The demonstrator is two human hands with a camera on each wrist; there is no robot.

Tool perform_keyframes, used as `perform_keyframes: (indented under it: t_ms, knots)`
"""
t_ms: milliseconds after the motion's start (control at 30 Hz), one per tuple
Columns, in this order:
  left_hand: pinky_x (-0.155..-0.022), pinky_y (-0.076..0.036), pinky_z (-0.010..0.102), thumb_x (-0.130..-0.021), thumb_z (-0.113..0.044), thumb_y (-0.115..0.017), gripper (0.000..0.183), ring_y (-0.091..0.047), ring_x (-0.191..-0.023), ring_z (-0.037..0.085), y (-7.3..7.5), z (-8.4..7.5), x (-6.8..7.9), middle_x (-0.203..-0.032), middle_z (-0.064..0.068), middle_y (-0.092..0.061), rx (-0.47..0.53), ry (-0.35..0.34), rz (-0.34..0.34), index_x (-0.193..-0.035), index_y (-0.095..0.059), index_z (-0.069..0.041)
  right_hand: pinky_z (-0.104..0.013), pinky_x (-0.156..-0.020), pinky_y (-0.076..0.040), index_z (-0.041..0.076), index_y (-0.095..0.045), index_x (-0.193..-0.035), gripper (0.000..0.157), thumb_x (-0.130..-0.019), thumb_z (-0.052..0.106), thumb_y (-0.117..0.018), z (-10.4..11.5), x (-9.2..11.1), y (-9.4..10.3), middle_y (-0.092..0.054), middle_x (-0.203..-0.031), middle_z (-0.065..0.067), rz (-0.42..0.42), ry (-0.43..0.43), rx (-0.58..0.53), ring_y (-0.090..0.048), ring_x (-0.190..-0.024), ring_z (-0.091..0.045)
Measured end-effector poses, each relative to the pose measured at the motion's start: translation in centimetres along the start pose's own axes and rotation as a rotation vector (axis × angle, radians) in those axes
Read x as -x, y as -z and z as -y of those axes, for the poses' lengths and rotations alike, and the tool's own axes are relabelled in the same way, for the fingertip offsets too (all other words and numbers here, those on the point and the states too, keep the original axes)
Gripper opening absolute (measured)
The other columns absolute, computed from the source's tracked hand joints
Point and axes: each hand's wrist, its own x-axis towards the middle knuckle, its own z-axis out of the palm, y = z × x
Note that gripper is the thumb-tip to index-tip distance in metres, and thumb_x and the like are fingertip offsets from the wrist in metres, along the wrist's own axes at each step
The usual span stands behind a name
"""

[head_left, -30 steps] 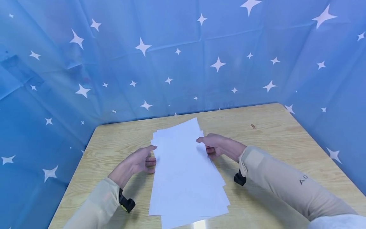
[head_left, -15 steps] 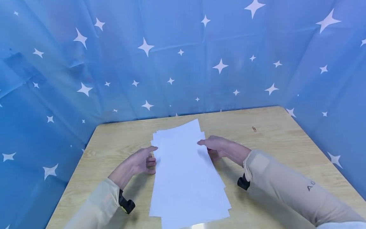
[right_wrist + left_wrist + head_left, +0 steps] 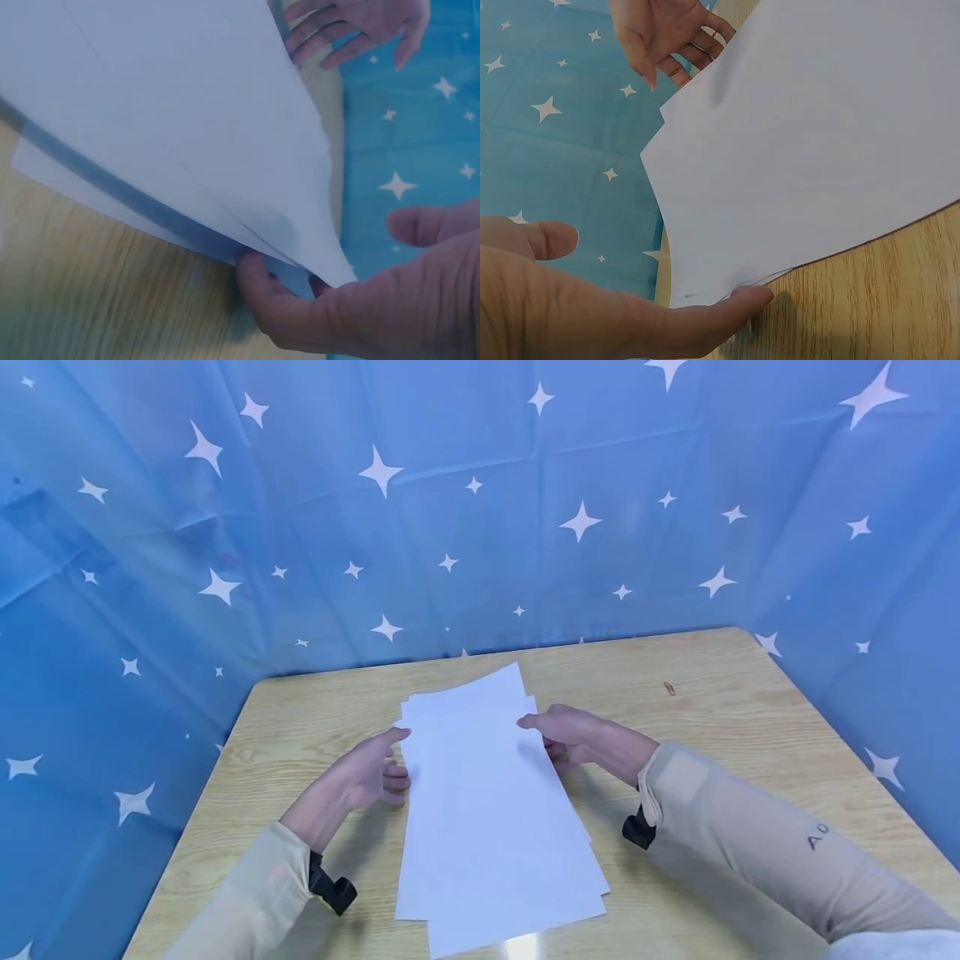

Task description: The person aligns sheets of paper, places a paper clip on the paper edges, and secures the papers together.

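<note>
A loose stack of white paper sheets lies on the wooden table, its edges staggered at the top and right side. My left hand is at the left edge, fingers relaxed and thumb raised; in the left wrist view one finger touches the sheets' edge. At the opposite edge is my right hand, whose thumb overlaps the paper in the head view. The right wrist view shows its bent fingers against the edge and the thumb apart from the paper. Several sheets separate slightly there.
A small reddish paper clip lies on the tabletop toward the back right. Behind and beside the table hangs a blue curtain with white stars. A black wrist camera sits under the left forearm, another under the right.
The left thumb and fingers have spread slightly apart. The right hand and the paper stack stay nearly in place, while the head view shifts a little.
</note>
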Motion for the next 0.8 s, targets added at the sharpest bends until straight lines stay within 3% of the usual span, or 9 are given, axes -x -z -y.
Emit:
perform_keyframes:
  t_ms: [200, 400, 500, 667, 800]
  knots:
    - [-0.1, -0.036, 0.06, -0.097, -0.039, -0.053, 0.087, -0.041, -0.116, 0.044, 0.3, 0.26, -0.01, -0.138, 0.037, -0.026, 0.027, -0.007, 0.002, -0.147, -0.001, 0.009, -0.036, -0.068, -0.03, 0.004, -0.025, -0.135, 0.057, -0.097, 0.032, -0.056, -0.11, -0.19, -0.31, -0.027, -0.083, -0.008, -0.024, -0.003, -0.04, -0.031, -0.07, -0.023]
    - [-0.102, -0.034, 0.058, -0.098, -0.038, -0.051, 0.084, -0.04, -0.119, 0.046, 0.38, 0.36, 0.19, -0.137, 0.036, -0.027, 0.035, -0.008, 0.009, -0.147, -0.002, 0.008, -0.034, -0.064, -0.027, 0.002, -0.027, -0.137, 0.059, -0.097, 0.034, -0.056, -0.5, -0.26, -0.5, -0.021, -0.072, -0.004, -0.032, -0.006, 0.027, -0.022, -0.061, -0.019]
    - [-0.103, -0.033, 0.058, -0.098, -0.039, -0.052, 0.085, -0.036, -0.123, 0.048, 0.4, 0.32, 0.22, -0.137, 0.038, -0.027, 0.015, -0.013, 0.006, -0.147, -0.003, 0.009, -0.034, -0.066, -0.03, 0.002, -0.028, -0.135, 0.057, -0.097, 0.034, -0.057, -0.71, -0.31, -0.46, -0.027, -0.076, -0.006, -0.027, -0.013, 0.036, -0.028, -0.064, -0.02]
    - [-0.104, -0.032, 0.058, -0.098, -0.042, -0.05, 0.085, -0.037, -0.121, 0.049, 0.5, 0.28, 0.06, -0.137, 0.04, -0.03, -0.005, -0.009, 0.025, -0.147, -0.002, 0.009, -0.039, -0.076, -0.038, 0.002, -0.021, -0.144, 0.068, -0.096, 0.033, -0.058, -0.72, -0.2, -0.51, -0.037, -0.102, -0.013, -0.004, -0.02, 0.019, -0.041, -0.086, -0.026]
    - [-0.103, -0.033, 0.057, -0.099, -0.042, -0.048, 0.083, -0.041, -0.117, 0.045, 0.73, 0.41, -0.33, -0.135, 0.037, -0.034, -0.008, -0.004, 0.028, -0.147, -0.004, 0.009, -0.041, -0.08, -0.041, 0.001, -0.015, -0.15, 0.076, -0.096, 0.033, -0.058, -0.7, -0.21, -0.58, -0.04, -0.114, -0.016, 0.006, -0.025, 0.019, -0.045, -0.093, -0.029]
